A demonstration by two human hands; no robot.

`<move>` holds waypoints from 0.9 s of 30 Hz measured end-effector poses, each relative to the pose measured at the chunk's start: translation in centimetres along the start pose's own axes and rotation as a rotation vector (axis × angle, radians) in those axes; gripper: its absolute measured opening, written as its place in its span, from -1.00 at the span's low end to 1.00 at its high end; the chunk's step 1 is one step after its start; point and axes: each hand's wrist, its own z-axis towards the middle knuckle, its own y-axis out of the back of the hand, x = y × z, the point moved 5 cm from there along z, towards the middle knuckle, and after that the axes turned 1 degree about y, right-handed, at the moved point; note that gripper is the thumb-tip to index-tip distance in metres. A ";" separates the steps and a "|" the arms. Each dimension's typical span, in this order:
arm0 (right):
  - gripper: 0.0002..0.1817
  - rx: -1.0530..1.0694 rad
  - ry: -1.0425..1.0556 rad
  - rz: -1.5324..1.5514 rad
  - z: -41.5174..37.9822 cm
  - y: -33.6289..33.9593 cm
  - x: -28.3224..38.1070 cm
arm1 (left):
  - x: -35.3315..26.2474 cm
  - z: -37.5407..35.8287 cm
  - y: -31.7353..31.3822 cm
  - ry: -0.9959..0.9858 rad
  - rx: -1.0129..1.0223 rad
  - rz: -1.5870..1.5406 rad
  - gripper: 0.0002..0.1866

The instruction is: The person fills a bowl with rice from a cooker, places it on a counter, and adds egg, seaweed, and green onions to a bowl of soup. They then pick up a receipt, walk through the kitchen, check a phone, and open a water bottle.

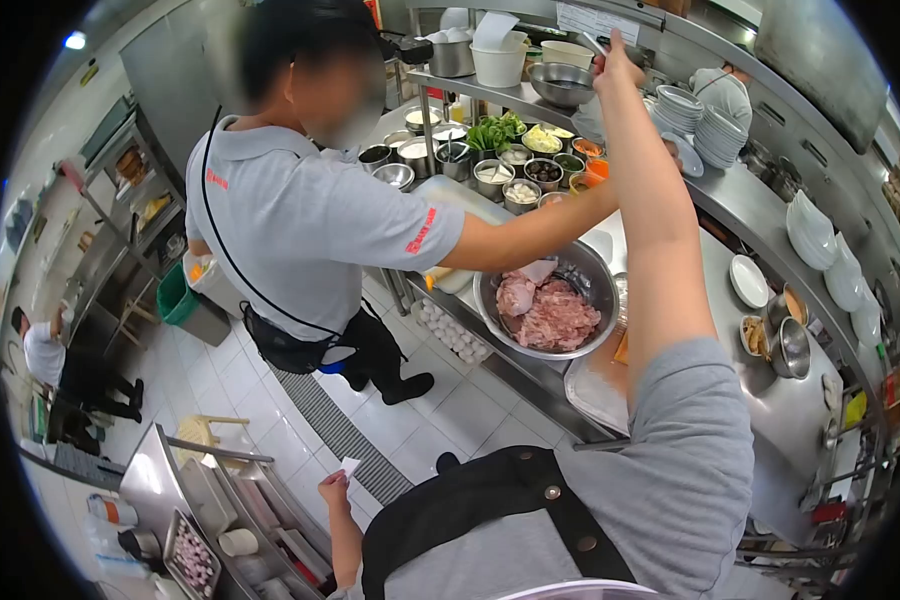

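Observation:
My right hand [620, 66] is raised at the upper shelf, its fingers closed around a slim silvery object [594, 43] whose kind I cannot make out. A printed paper sheet [598, 22] hangs on the shelf edge close to it. Low at my left side, my left hand [334, 488] pinches a small white paper slip [350, 466]. Below my right arm, a large metal bowl [487, 312] holds raw minced meat [562, 318] and bigger pale pieces of meat. A tray [588, 385], partly hidden by my arm, lies beside the bowl.
A co-worker [310, 220] stands at the left, an arm stretched across the counter behind mine. Metal containers of ingredients [520, 190], stacked plates [720, 135] and a metal bowl [560, 85] surround the reach. Eggs [450, 332] sit below the counter; a floor grate [340, 420] crosses the tiles.

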 end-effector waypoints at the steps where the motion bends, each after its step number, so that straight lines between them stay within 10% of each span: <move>1: -0.77 0.016 -0.006 -0.008 -1.0 0.7 0.0 | 1.3 -1.4 0.0 0.010 -0.010 -0.012 -0.85; 7: -0.66 0.962 0.082 -0.023 -19.5 5.0 2.5 | 13.4 -17.1 2.7 0.221 -0.206 0.523 -0.76; 12: -0.63 0.834 0.925 -0.274 -28.2 13.1 7.1 | 29.9 -29.2 8.7 0.715 -0.204 0.782 -0.37; 16: -0.75 0.768 0.713 -0.224 -33.5 21.3 2.4 | 33.5 -35.4 9.9 0.615 -0.048 0.998 0.28; 22: -0.53 1.410 0.140 -0.368 -52.6 30.0 -3.7 | 35.9 -46.3 14.2 0.551 -0.580 0.891 -0.51; 27: -0.61 1.679 0.288 -0.045 -67.8 32.5 4.4 | 34.6 -61.2 19.4 0.485 -1.054 0.365 -0.60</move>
